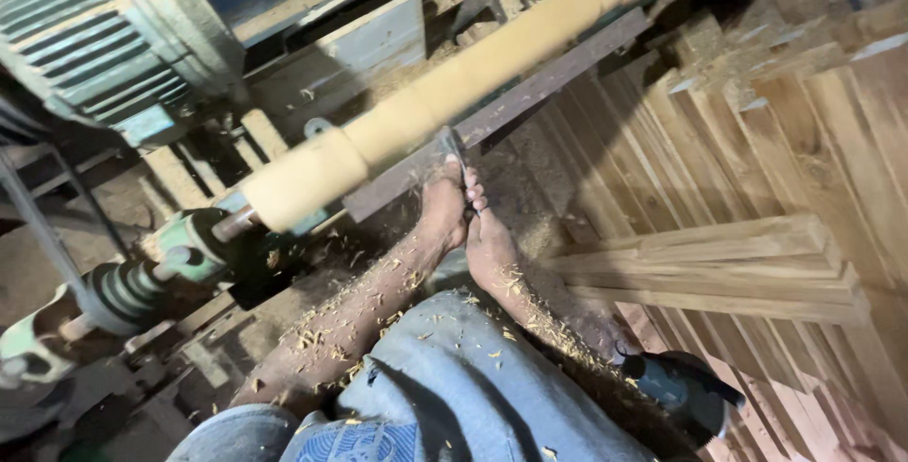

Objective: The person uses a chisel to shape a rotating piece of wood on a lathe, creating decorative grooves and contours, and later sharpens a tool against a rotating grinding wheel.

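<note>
Head view showed my left hand (443, 205) and right hand (489, 249) both closed around a chisel (452, 147) (blade up), pressed against the long wooden spindle (454, 79) running diagonally just above them on the lathe.

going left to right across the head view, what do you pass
green tailstock → left hand → chisel → right hand → stack of wooden slats; the turned wooden spindle spans most of the width, so it has no single place.
</note>
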